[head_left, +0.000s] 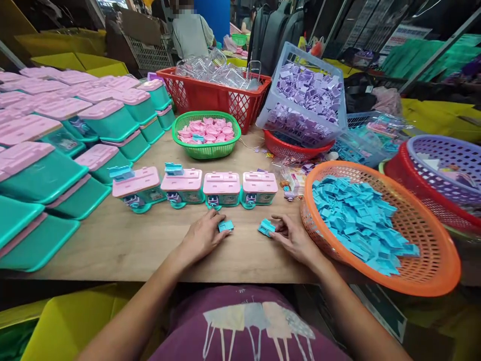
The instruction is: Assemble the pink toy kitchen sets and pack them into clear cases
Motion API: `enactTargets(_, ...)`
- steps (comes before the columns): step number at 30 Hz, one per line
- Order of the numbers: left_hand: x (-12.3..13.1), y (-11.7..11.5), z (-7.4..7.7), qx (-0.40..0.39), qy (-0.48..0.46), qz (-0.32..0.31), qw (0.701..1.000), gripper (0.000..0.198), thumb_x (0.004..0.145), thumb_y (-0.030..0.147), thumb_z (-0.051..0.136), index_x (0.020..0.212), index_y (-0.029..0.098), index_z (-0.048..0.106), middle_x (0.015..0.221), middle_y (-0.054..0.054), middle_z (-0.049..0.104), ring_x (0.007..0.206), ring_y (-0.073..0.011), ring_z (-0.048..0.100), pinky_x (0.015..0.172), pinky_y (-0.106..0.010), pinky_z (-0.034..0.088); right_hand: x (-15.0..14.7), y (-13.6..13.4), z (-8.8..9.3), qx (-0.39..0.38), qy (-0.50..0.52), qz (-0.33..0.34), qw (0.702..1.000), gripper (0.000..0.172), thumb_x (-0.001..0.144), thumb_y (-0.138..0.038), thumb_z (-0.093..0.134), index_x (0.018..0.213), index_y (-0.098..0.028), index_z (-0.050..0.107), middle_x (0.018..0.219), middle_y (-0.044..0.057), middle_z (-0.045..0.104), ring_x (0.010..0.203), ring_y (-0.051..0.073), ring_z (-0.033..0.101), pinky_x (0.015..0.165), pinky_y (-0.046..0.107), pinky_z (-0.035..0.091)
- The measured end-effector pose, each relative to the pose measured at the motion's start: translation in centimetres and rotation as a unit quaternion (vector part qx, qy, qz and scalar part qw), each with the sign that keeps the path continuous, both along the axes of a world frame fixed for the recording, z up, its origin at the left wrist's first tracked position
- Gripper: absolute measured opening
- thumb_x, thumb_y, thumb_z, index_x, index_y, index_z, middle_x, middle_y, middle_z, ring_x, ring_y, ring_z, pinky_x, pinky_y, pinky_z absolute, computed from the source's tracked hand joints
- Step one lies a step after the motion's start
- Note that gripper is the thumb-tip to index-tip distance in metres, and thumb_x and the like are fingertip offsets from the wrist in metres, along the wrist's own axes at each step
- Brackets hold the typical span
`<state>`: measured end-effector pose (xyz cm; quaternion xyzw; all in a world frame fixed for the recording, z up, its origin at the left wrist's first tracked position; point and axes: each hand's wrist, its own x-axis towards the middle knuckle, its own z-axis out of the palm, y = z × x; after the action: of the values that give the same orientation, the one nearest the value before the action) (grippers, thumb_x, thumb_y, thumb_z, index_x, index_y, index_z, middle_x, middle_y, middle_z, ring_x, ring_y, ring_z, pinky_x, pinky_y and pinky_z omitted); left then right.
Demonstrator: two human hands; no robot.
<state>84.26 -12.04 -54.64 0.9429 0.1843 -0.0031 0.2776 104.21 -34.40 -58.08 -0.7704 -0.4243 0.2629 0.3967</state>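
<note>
My left hand [201, 234] rests low over the wooden table, its fingers closed on a small blue plastic piece [226, 226]. Across from it, my right hand [295, 236] pinches a similar blue plastic piece [266, 227] between thumb and fingers. Just beyond the hands stands a row of small teal boxes with pink lids, among them a right-end box [260, 188] and its neighbour [221, 189]. On the two left boxes, blue pieces sit on top: one on the leftmost lid [122, 173], another on the second lid [174, 169].
An orange basket [447, 265] of blue pieces stands at the right. Stacked pink-lidded boxes [108, 118] crowd the left. Behind are a green basket [206, 151] of pink parts, a red crate [218, 100] of clear parts and a tilted bin [300, 130] of purple parts. A person [191, 35] is farther back.
</note>
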Motion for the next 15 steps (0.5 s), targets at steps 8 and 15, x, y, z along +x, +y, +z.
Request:
enactTargets(8,0.0,-1.3,-0.6,-0.021,-0.005,0.027,0.999,0.017,0.076,0.019,0.062,0.090,0.023,0.052,0.093,-0.005,0.059,0.091,-0.0244,0.057,0.076,-0.036,0.047,-1.6,0.8,2.5,-0.016,-0.091,0.123,0.988,0.022,0.089,-0.029,0.060,0.110,-0.026,0.063,0.104,0.008,0.063,0.101,0.026,0.058,0.090,0.044,0.051)
enactTargets(15,0.7,1.4,2.9,-0.164,-0.011,0.000,0.986,0.023,0.087,0.040,0.058,0.102,0.022,0.058,0.084,-0.001,0.063,0.072,-0.0163,0.058,0.064,-0.027,0.045,0.5,4.4,4.2,0.090,-0.078,0.052,0.991,0.024,0.093,-0.034,0.056,0.116,-0.025,0.060,0.111,0.007,0.069,0.102,0.023,0.064,0.091,0.039,0.052)
